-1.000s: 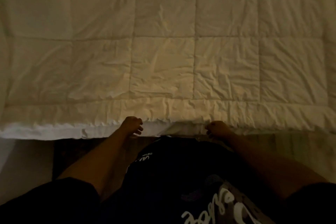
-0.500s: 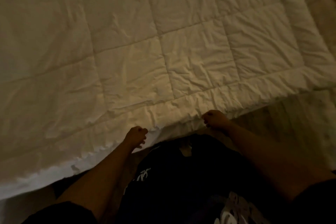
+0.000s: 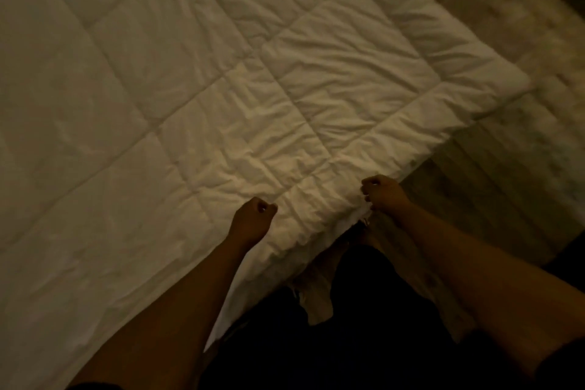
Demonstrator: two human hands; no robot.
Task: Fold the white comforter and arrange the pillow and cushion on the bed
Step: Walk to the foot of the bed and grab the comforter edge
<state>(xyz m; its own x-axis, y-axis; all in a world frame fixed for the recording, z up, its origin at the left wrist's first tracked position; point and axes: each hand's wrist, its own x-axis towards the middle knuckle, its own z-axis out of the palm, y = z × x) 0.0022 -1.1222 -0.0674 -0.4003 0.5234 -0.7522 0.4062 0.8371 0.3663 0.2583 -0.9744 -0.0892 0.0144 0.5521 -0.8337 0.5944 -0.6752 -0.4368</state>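
The white quilted comforter lies spread flat over the bed and fills most of the view, its near edge running diagonally from lower left to upper right. My left hand is closed in a fist on the comforter's near hem. My right hand pinches the same hem a little further right, where the fabric bunches. No pillow or cushion is in view.
A wood-look floor shows to the right of the bed. A pale shaggy rug lies at the far right. My dark clothing fills the bottom centre, close against the bed's edge.
The view has swung left and tilted, so the comforter's right corner and the floor now show. Both hands keep hold of the hem and have risen slightly in the frame.
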